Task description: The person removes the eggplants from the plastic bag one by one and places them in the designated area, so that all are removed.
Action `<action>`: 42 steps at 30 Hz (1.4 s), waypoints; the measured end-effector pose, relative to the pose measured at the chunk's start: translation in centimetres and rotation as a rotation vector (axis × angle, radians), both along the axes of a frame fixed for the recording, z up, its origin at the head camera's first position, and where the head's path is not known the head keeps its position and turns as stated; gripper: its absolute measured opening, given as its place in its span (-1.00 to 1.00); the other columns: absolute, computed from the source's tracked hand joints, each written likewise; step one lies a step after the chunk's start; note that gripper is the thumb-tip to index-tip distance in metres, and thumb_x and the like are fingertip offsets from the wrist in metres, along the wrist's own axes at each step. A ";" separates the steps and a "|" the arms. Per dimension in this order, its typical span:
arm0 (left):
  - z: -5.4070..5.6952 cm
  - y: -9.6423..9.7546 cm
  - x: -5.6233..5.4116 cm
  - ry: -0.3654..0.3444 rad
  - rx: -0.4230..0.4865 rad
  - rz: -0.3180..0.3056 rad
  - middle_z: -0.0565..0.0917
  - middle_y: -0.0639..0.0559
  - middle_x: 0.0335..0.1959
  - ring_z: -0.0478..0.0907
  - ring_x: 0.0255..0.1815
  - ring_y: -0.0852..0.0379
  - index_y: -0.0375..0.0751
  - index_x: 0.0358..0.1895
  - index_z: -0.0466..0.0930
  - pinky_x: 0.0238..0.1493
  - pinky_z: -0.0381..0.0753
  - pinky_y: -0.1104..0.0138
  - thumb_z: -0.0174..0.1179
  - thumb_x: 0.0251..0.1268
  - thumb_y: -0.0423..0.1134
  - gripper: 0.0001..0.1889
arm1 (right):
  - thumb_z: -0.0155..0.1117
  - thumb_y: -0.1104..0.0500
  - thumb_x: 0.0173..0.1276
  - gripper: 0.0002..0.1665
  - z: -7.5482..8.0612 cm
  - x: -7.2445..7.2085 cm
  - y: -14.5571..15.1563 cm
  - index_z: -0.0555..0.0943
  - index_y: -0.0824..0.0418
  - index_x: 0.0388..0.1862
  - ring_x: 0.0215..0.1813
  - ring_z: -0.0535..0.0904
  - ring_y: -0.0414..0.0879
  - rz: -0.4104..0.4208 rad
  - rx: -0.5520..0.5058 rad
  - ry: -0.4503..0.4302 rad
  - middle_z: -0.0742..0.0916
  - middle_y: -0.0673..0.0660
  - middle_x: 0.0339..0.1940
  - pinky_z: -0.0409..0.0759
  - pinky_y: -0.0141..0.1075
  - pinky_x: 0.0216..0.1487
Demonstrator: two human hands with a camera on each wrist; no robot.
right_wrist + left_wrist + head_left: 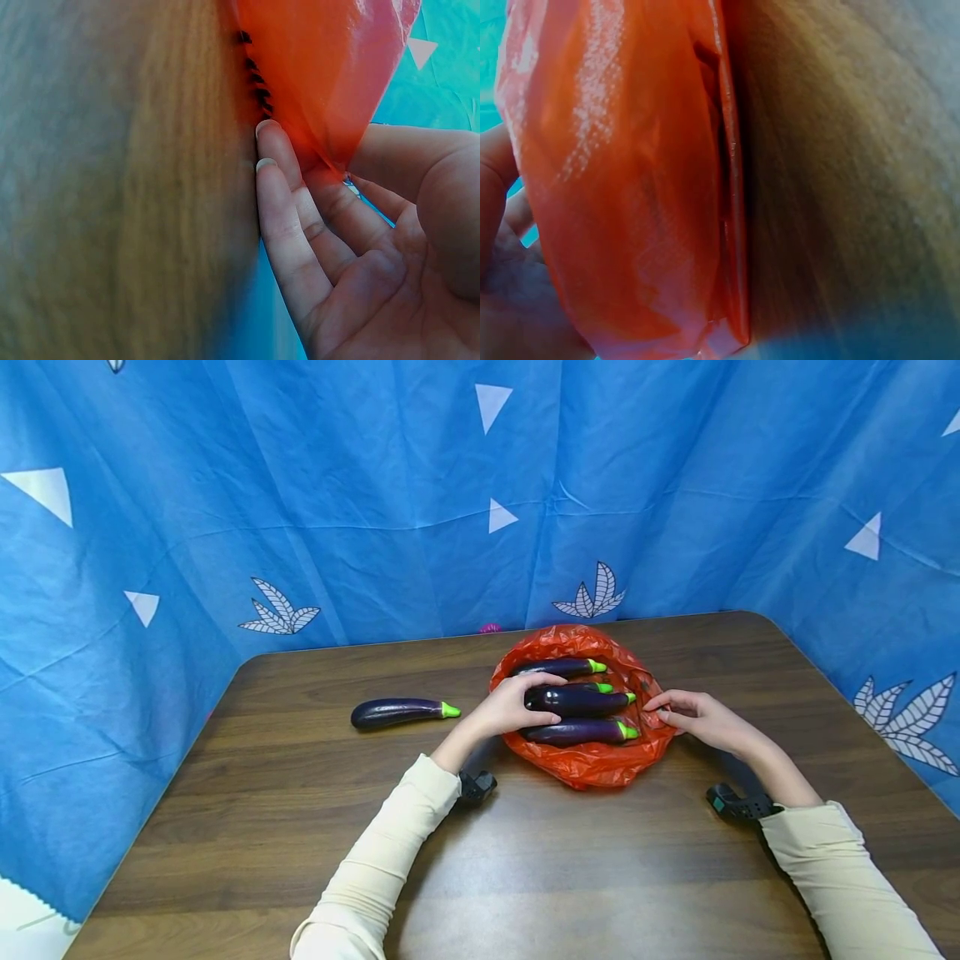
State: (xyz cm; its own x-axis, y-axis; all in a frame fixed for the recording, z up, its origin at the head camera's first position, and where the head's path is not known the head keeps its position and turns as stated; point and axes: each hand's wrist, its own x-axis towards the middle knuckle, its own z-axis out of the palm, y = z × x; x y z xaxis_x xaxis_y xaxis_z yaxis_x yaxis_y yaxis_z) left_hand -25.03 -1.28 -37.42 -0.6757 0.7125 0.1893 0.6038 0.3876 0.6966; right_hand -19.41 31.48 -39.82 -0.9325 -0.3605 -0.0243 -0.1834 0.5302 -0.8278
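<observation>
A red plastic bag (585, 772) lies wide open on the table with several dark purple eggplants inside, their green stem ends pointing right. My left hand (506, 706) reaches over the bag's left rim and grips the blunt end of the uppermost eggplant (581, 702), thumb on the near side and fingers on the far side. At the right rim, my right hand (705, 718) pinches the bag's edge between thumb and fingers. In the right wrist view, its other fingers (281, 217) lie low beside the bag. The bag's side (630, 187) hides the held eggplant from the left wrist camera.
One more eggplant (393, 713) lies on the wooden table (262, 827), left of the bag, its stem toward the bag. A blue patterned curtain (375, 485) hangs behind the table and along its sides.
</observation>
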 end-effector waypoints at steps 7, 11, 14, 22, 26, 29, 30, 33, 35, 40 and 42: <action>-0.1 0.1 0.0 0.016 0.010 0.022 0.51 -0.04 0.14 0.36 0.17 0.10 -0.20 0.17 0.49 0.18 0.27 0.37 0.36 0.11 -0.25 -0.49 | -0.02 0.29 0.47 -0.69 0.0 -0.1 0.0 0.47 0.43 0.09 -0.19 0.50 -0.11 0.008 -0.006 -0.015 0.56 0.35 0.00 0.55 -0.29 -0.23; -0.2 0.1 0.0 0.004 0.032 0.022 0.52 -0.03 0.12 0.37 0.15 0.11 -0.20 0.15 0.50 0.17 0.29 0.36 0.35 0.13 -0.26 -0.52 | -0.02 0.29 0.47 -0.70 0.0 -0.1 0.0 0.47 0.43 0.09 -0.19 0.50 -0.10 0.007 -0.008 -0.019 0.56 0.35 0.00 0.55 -0.29 -0.23; -0.2 -0.1 0.1 -0.020 0.078 0.021 0.53 -0.03 0.12 0.38 0.14 0.13 -0.23 0.16 0.50 0.17 0.30 0.37 0.33 0.14 -0.28 -0.53 | -0.01 0.28 0.47 -0.70 0.0 0.0 0.0 0.48 0.42 0.07 -0.19 0.50 -0.10 0.005 -0.013 -0.017 0.55 0.35 0.00 0.55 -0.30 -0.23; -0.1 -0.8 0.4 -0.151 0.265 0.021 0.53 -0.09 0.07 0.54 -0.04 0.12 -0.33 0.16 0.47 -0.01 0.49 0.36 0.29 0.18 -0.37 -0.55 | 0.00 0.26 0.47 -0.69 0.1 0.1 0.0 0.48 0.42 0.07 -0.20 0.50 -0.12 0.013 -0.021 -0.014 0.55 0.34 -0.01 0.54 -0.31 -0.24; 0.3 -1.3 0.6 -0.211 0.311 0.042 0.54 -0.09 0.03 0.58 -0.11 0.09 -0.29 0.16 0.48 -0.09 0.55 0.32 0.27 0.19 -0.37 -0.56 | 0.01 0.26 0.47 -0.70 0.1 0.1 -0.1 0.49 0.41 0.07 -0.21 0.50 -0.11 0.001 -0.017 -0.013 0.56 0.32 -0.03 0.55 -0.30 -0.25; 0.6 -1.8 0.7 -0.241 0.343 0.044 0.54 -0.09 0.02 0.57 -0.10 0.08 -0.30 0.16 0.48 -0.09 0.55 0.30 0.27 0.19 -0.38 -0.56 | 0.01 0.26 0.47 -0.70 0.1 0.1 -0.1 0.49 0.41 0.07 -0.22 0.49 -0.11 0.001 -0.018 -0.013 0.56 0.32 -0.04 0.55 -0.29 -0.26; 0.6 -2.0 0.8 -0.248 0.354 0.045 0.54 -0.10 0.02 0.57 -0.10 0.07 -0.30 0.16 0.48 -0.09 0.55 0.30 0.27 0.19 -0.38 -0.56 | 0.01 0.26 0.47 -0.70 0.1 0.1 -0.1 0.48 0.41 0.07 -0.22 0.50 -0.11 0.003 -0.019 -0.014 0.56 0.33 -0.03 0.55 -0.29 -0.26; 0.9 -2.6 0.9 -0.286 0.406 0.042 0.53 -0.14 0.05 0.56 -0.06 0.03 -0.37 0.17 0.45 -0.05 0.54 0.27 0.27 0.18 -0.42 -0.54 | 0.00 0.26 0.47 -0.69 0.2 0.1 -0.2 0.47 0.42 0.08 -0.20 0.50 -0.10 0.011 -0.022 -0.019 0.55 0.35 0.00 0.55 -0.29 -0.24; 1.0 -3.2 1.1 -0.310 0.437 0.046 0.51 -0.16 0.08 0.55 -0.03 0.00 -0.41 0.18 0.43 -0.04 0.53 0.24 0.26 0.18 -0.44 -0.53 | 0.00 0.25 0.47 -0.69 0.2 0.1 -0.1 0.48 0.41 0.07 -0.19 0.50 -0.08 0.006 -0.016 -0.022 0.55 0.36 0.01 0.55 -0.29 -0.23; 1.3 -5.0 1.8 -0.334 0.476 0.069 0.51 -0.15 0.11 0.54 0.01 -0.01 -0.42 0.19 0.42 -0.07 0.55 0.22 0.25 0.19 -0.44 -0.52 | 0.01 0.24 0.47 -0.70 0.1 0.1 -0.1 0.49 0.39 0.07 -0.18 0.50 -0.06 -0.011 0.003 -0.026 0.55 0.36 0.03 0.55 -0.30 -0.21; 1.4 -5.8 2.0 -0.335 0.491 0.077 0.52 -0.13 0.10 0.54 0.02 0.00 -0.40 0.19 0.43 -0.06 0.54 0.22 0.24 0.19 -0.45 -0.54 | 0.00 0.25 0.47 -0.69 0.1 0.1 -0.1 0.49 0.40 0.08 -0.18 0.50 -0.07 -0.005 -0.001 -0.024 0.55 0.36 0.02 0.55 -0.30 -0.21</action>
